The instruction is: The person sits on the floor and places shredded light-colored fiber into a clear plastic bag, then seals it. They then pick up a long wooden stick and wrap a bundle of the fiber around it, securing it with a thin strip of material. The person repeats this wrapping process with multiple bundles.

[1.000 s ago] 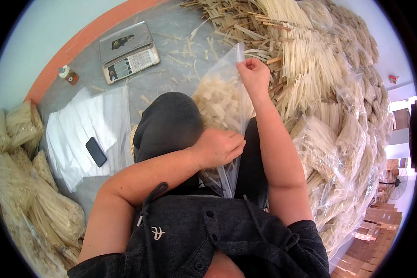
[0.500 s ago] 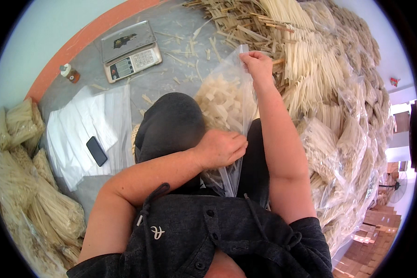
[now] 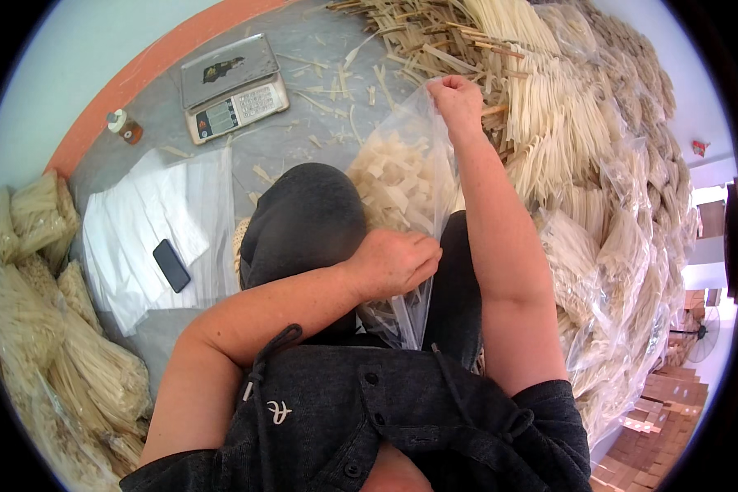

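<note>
A clear plastic bag (image 3: pixel 398 176) filled with pale, flat dried strips lies between my knees. My left hand (image 3: pixel 392 262) is closed on the bag's near part, fingers pinched at its right side. Farther off, my right hand (image 3: pixel 456 102) pinches the bag's far corner, pulling the film taut. Below my left hand the loose end of the bag (image 3: pixel 408 320) hangs toward my shirt. The fingertips of both hands are partly hidden by the film and by the hands themselves.
Bundles of long dried strips (image 3: pixel 549 123) are heaped along the right; more bagged bundles (image 3: pixel 74 344) lie at left. A digital scale (image 3: pixel 234 90), a small bottle (image 3: pixel 125 128), and a black phone (image 3: pixel 170 266) on white plastic bags (image 3: pixel 135 234) are on the floor, among scattered strip pieces.
My right hand has shifted slightly up at the bag's far corner, and the white edge that stuck out past its fingers no longer shows. My left hand keeps its hold almost unmoved.
</note>
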The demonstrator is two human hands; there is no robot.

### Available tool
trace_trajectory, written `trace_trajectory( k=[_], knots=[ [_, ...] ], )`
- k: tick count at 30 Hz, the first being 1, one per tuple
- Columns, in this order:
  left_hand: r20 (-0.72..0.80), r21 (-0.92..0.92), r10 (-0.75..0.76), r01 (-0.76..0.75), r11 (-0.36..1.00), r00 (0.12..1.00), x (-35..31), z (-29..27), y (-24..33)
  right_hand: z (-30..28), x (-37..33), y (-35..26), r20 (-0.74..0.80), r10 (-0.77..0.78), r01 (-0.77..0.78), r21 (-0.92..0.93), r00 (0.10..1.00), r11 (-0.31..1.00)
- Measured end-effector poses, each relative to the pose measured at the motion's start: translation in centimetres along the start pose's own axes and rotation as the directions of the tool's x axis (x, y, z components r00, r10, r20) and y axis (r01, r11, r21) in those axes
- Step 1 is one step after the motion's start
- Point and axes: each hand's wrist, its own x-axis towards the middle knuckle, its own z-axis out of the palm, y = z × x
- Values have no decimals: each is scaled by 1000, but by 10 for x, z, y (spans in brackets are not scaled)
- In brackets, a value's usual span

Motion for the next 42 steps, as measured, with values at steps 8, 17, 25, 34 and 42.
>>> trace_trajectory(
  k=[8, 17, 25, 34, 42],
  knots=[
    [-9, -2, 12, -12, 1000, 1000, 2, 0, 0, -2, 6, -2, -11, -13, 14, 62, 1000, 998],
    [-27, -11, -22, 22, 1000, 999, 0, 0, 1, -58, -102, 0, 474, 73, 24, -196, 877, 980],
    [-19, -25, -46, 45, 999, 999, 2, -3, 0, -43, -107, -2, 306, 139, -190, 146, 942, 971],
    [6, -28, -30, 30, 999, 1000, 1, -1, -1, -27, -70, -4, 180, 111, -154, 246, 977, 957],
    [-14, 1, -26, 26, 1000, 1000, 2, -1, -1, -9, -78, 5, -57, -285, 266, -222, 957, 938]
  ],
)
